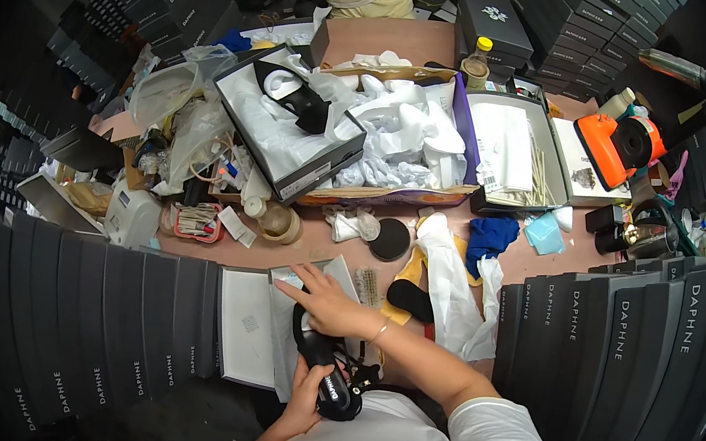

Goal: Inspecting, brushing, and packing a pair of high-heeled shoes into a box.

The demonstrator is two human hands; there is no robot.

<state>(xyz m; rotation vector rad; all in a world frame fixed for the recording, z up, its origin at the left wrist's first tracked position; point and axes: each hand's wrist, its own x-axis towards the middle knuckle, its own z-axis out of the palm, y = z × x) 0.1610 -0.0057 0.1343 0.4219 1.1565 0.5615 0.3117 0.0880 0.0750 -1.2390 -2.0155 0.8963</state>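
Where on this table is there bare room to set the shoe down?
Bare tabletop runs in a strip between the round black disc and the tape roll. Another bare patch lies right of the blue cloth. The far half is crowded with open boxes and white paper. The left hand holds the black shoe; the right hand rests on it.

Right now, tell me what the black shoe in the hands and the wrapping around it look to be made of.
The black shoe, held by the left hand, looks like smooth leather or a synthetic: slight sheen, glossy insole. The white wrapping under the right hand looks like thin tissue paper: matte and creased. Neither is certain.
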